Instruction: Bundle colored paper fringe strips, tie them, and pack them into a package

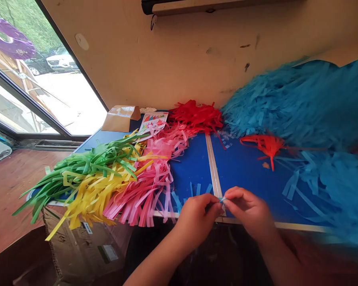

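My left hand (pixel 197 214) and my right hand (pixel 248 210) meet over the front edge of the blue table (pixel 187 167). Both pinch a small twisted piece of blue paper (pixel 222 200) between thumb and forefinger. More blue strips (pixel 176 200) lie beside and behind my left hand. Fringed green (pixel 98 163), yellow (pixel 92 194) and pink paper (pixel 143 190) lies heaped to the left. A red tassel (pixel 268 146) rests on the table beyond my right hand.
Red fringe (pixel 197 115) lies at the back by the wall. A large blue fringe pile (pixel 292 103) covers the right side. A brown envelope (pixel 118 121) stands back left; a cardboard box (pixel 80 250) sits below the table. A glass door is left.
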`<state>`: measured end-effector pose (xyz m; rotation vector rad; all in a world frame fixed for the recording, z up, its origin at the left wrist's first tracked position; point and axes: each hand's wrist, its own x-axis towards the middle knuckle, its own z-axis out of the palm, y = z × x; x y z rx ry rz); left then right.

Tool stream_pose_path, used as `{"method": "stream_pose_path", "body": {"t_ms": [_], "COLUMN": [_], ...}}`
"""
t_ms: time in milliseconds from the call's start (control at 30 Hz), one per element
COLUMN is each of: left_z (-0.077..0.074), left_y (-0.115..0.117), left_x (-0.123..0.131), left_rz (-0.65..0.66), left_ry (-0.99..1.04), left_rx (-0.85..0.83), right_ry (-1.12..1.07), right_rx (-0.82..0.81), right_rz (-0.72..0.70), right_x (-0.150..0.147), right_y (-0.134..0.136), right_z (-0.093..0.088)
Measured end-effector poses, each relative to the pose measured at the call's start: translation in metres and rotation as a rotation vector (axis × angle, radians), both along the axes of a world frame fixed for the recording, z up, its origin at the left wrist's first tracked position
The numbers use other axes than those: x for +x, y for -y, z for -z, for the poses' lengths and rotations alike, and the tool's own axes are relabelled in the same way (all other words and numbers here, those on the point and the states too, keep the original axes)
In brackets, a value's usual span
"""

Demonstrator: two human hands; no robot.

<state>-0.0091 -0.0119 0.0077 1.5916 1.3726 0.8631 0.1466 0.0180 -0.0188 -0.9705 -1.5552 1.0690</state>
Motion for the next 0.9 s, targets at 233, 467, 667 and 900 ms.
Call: {"method": "stream_pose_path", "body": {"t_ms": [233,467,667,900], "left_z": [-0.001,0.000,0.001,0.000], "left_y": [0.000,0.002,0.007,0.010], "left_x": [0.001,-0.001,0.003,0.009], "left_rz": [0.001,0.097,0.216,0.163], "left_ry": [-0.110,-0.328,-0.482,-0.513], "left_rx": [0.133,0.190,0.284,0.168], "right_ry": [-0.161,-0.099,-0.151,-0.075], "right_rx": [-0.134,-0.241,-0.313,-0.223], "right_rz": [-0.135,-0.154,-0.143,-0.029], "right_x": [-0.001,-0.002,0.014,0.030], "right_y": [-0.002,0.001,-0.001,-0.007], "right_z": [-0.008,-0.014,-0.017,-0.020]}}
